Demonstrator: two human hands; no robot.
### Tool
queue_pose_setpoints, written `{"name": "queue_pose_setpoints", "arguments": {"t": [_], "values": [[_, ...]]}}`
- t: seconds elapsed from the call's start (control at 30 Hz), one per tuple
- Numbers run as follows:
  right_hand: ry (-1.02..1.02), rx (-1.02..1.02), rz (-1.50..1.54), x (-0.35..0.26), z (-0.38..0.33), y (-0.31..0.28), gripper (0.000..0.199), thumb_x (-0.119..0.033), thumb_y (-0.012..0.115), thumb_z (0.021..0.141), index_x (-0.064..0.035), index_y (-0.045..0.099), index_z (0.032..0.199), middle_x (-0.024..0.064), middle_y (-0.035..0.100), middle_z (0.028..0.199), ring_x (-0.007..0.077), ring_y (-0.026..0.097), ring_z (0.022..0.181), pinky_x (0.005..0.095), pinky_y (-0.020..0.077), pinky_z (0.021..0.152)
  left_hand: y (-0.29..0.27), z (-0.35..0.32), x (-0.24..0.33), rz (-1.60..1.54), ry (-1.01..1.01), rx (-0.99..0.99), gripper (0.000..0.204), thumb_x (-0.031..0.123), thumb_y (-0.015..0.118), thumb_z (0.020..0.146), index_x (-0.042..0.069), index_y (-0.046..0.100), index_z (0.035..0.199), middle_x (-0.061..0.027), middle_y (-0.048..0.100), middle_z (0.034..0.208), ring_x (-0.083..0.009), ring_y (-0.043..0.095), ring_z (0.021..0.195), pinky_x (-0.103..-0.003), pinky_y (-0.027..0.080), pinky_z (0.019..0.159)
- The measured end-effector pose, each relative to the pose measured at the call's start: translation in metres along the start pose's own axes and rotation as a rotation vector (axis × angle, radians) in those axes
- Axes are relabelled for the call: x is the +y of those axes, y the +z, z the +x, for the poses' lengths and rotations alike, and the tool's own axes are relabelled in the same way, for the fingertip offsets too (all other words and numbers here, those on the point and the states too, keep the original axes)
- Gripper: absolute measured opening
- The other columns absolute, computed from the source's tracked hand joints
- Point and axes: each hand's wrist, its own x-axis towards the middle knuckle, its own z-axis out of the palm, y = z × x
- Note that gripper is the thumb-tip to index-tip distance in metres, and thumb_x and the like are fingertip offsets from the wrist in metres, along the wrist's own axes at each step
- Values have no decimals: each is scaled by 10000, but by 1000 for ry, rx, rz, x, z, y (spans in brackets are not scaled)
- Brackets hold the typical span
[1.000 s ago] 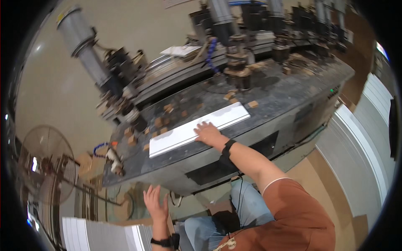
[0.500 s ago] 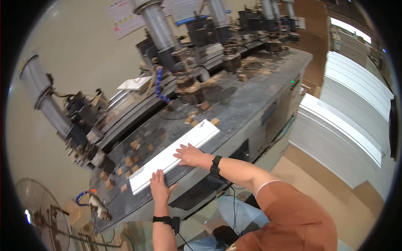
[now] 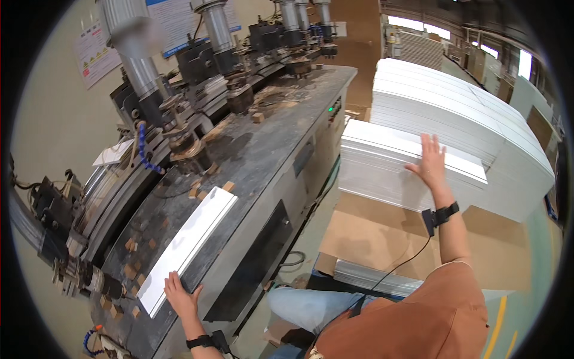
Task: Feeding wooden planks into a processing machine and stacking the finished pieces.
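A long white panel (image 3: 190,248) with a grooved edge lies flat along the front of the dark machine table (image 3: 263,152). At its near end my left hand (image 3: 180,297) rests by the front edge, fingers stretched and thumb apart, gripping nothing. My right hand (image 3: 431,164) reaches out to the right over a stack of white panels (image 3: 382,170). Its fingers are spread near the long front edge of the top panel; whether they touch it I cannot tell. Nothing is held in that hand.
Several drill heads on grey cylinders (image 3: 218,27) line the back of the table. Small wood blocks (image 3: 130,271) lie scattered behind the panel. A larger pile of white panels (image 3: 442,90) stands behind the stack. Brown board (image 3: 365,230) lies below it. A blue hose (image 3: 142,140) hangs mid-table.
My right hand has left the panel on the table and swung right to the panel stack. The left hand stays by the near end. My view has turned right.
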Motion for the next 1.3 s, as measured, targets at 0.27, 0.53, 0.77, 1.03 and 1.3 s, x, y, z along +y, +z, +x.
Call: {"name": "queue_pose_setpoints", "arguments": {"t": [0.27,0.53,0.77,1.03,1.3], "values": [[-18,-124,0,69,-16,17,718,-407,820,609,-36,543,1157,134,581,1219,297,470,1240,576,285,1062,2,1,9,-31,-31,0,957,301,874,557,85,410,1366,-116,412,1416,-355,339,1317,-461,258,1107],[-387,140,329,-22,-14,10,317,-8,625,702,-101,622,1006,106,668,1012,285,631,954,389,527,791,3,-3,1,-18,-23,34,960,340,875,534,69,433,1342,-126,446,1379,-349,358,1308,-459,277,1095],[-833,156,702,-181,6,-51,298,-25,664,679,-122,633,959,57,680,904,250,650,812,373,525,687,-5,5,17,-4,-14,60,901,500,817,569,124,493,1321,-152,490,1337,-354,398,1285,-500,285,1077],[-1292,-69,1081,-384,-12,-82,237,-61,603,762,-114,595,993,81,657,841,281,638,792,397,507,637,-25,-80,24,179,-70,316,263,131,620,774,64,559,1021,-91,578,1133,-260,509,1184,-476,345,1058],[-1489,-212,1110,-480,-82,-70,295,-57,502,819,-81,590,1100,114,660,1078,312,643,935,397,537,749,-196,-263,46,414,-148,87,256,109,568,807,52,623,1051,-95,643,1050,-286,612,1031,-412,483,909]]}}
